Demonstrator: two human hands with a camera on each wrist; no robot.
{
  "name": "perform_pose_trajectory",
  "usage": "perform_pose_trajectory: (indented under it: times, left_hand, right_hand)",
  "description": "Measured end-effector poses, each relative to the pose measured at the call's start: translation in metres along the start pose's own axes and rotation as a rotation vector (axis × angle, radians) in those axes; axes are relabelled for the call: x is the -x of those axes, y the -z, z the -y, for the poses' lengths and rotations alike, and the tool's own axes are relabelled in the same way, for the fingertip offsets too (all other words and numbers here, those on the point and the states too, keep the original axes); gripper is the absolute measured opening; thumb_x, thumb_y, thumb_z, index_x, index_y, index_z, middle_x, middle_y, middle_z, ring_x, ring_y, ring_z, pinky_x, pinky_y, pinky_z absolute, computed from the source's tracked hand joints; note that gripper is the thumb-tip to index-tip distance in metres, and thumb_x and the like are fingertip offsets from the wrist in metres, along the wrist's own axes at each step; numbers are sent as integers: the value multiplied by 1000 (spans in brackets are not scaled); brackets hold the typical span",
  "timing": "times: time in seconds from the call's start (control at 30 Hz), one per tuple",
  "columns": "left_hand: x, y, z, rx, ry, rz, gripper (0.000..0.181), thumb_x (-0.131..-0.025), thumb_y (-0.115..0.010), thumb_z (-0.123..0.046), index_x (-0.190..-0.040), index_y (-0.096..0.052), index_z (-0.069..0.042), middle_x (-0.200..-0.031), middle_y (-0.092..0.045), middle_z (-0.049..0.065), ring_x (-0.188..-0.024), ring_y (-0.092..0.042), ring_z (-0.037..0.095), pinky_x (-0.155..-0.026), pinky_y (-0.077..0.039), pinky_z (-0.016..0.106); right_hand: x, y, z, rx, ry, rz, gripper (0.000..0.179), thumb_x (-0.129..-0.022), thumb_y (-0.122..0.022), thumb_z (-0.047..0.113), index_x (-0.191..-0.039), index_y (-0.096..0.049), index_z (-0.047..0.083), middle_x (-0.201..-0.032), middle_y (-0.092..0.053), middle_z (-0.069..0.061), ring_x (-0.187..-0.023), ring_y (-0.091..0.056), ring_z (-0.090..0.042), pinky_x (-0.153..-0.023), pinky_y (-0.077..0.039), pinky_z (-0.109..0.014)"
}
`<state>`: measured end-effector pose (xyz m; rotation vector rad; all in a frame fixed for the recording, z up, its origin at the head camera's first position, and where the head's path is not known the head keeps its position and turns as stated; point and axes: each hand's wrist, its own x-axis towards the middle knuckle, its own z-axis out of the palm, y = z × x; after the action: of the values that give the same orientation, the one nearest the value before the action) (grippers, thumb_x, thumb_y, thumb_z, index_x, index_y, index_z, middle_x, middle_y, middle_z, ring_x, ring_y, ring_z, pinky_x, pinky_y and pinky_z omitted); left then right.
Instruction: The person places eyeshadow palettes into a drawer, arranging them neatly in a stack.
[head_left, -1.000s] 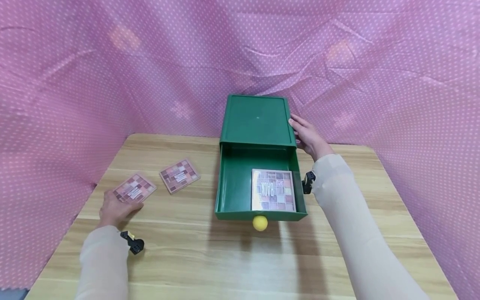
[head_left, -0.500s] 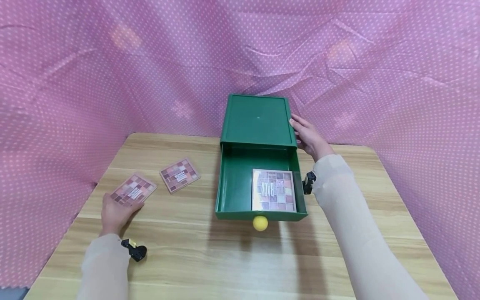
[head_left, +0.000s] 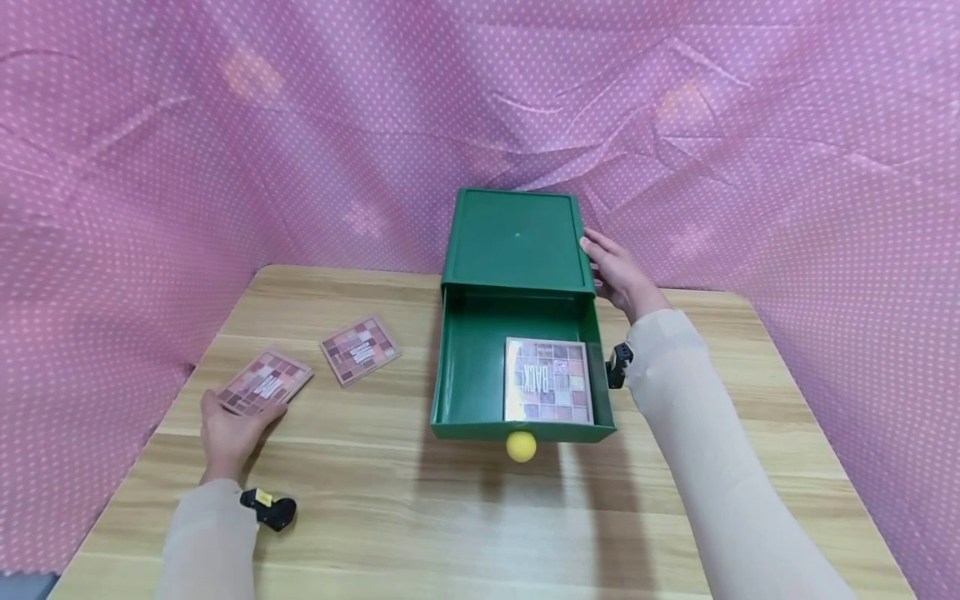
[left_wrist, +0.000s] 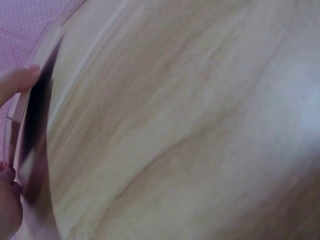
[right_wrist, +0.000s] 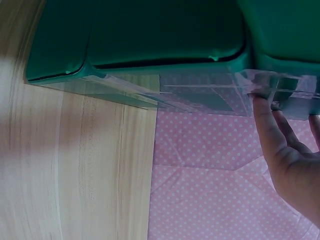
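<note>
At the table's left side my left hand (head_left: 231,435) grips the near edge of an eyeshadow palette (head_left: 266,382), fingers and thumb at its two near corners. In the left wrist view a dark shadow lies under that edge, by a fingertip (left_wrist: 25,77). A second palette (head_left: 361,350) lies flat just to its right. My right hand (head_left: 618,275) rests with extended fingers against the right side of a green drawer box (head_left: 517,237). Its drawer (head_left: 474,367) is pulled out, with a palette marked BACK (head_left: 549,381) lying in the right half. Fingertips touch the box's side (right_wrist: 200,92) in the right wrist view.
A yellow ball knob (head_left: 521,447) juts from the drawer's front. The wooden table (head_left: 375,517) is bordered by a pink dotted curtain (head_left: 360,125) at the back and both sides. A black wrist camera (head_left: 268,508) sits on the left sleeve.
My left hand has drawn slightly nearer, its fingers sliding to the palette's near edge, and the palette has shifted a little. The right hand and drawer box stay put.
</note>
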<state>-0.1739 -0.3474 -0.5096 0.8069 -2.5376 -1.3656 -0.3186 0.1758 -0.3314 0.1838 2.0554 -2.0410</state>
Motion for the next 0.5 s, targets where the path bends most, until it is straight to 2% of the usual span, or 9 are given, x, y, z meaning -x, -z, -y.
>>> perform_pose_trajectory:
  times: [0.23, 0.4, 0.5]
  left_hand:
    - [3, 3, -5, -11, -6, -8, 122, -58, -76, -44, -136, 11, -9, -139, -5, 24, -124, -10, 39, -100, -10, 45]
    - [3, 4, -8, 40, -30, -34, 118, -58, -78, -37, -137, 4, -11, -136, -16, 22, -122, -18, 37, -101, -12, 44]
    - [3, 6, -11, 60, -30, -42, 119, -57, -79, -35, -137, 7, -12, -138, -13, 20, -123, -15, 36, -101, -9, 43]
  right_hand:
    - [1, -1, 1, 6, -8, -5, 50, -87, -44, 39, -134, -29, 30, -103, -47, -7, -78, -53, -13, -64, -48, -25]
    - [0, -1, 1, 1, -6, -8, 50, -87, -45, 39, -134, -30, 30, -97, -49, -6, -73, -53, -12, -59, -47, -22]
    - [0, -1, 1, -9, -11, -15, 50, -87, -45, 39, -134, -30, 30, -96, -50, -6, -72, -53, -12, -59, -47, -22]
